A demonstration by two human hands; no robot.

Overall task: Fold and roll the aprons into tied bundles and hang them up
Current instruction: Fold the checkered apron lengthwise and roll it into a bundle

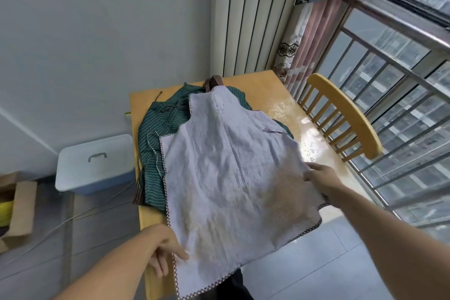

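A pale lilac apron (226, 165) with checked edging lies spread flat, inside up, its hem hanging over the bench's near edge. Beneath it lies a crumpled green striped apron (160, 124), with a brown striped one (214, 81) peeking out at the far end.
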